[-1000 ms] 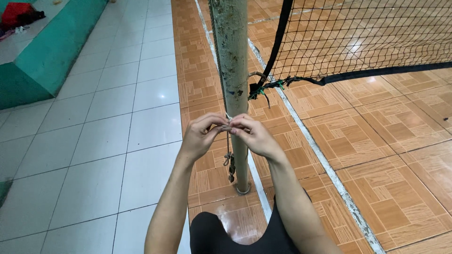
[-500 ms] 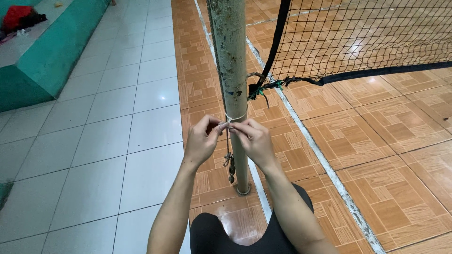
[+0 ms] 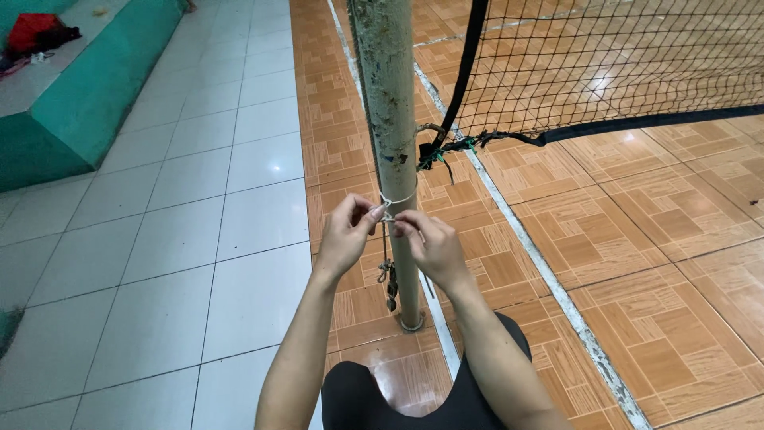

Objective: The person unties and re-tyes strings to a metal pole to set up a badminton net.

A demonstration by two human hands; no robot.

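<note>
A worn, pale metal post [image 3: 390,103] rises from the orange tiled floor. A thin white string [image 3: 395,201] is looped around it at mid height. My left hand [image 3: 344,235] and my right hand [image 3: 430,243] meet in front of the post, each pinching the string at a knot between the fingertips. A knotted cord end [image 3: 389,279] dangles below the hands along the post. A black net [image 3: 605,64] with a dark lower band is tied to the post just above by dark and green cords [image 3: 442,147].
White floor tiles [image 3: 183,231] lie to the left, with a green raised ledge [image 3: 72,111] at the far left carrying a red bag [image 3: 36,30]. Orange patterned court flooring [image 3: 660,239] with a pale painted line [image 3: 549,283] spreads to the right. My dark-clad knee [image 3: 398,398] is below.
My hands have shifted slightly lower and closer together on the string in front of the post. The post and net have not moved.
</note>
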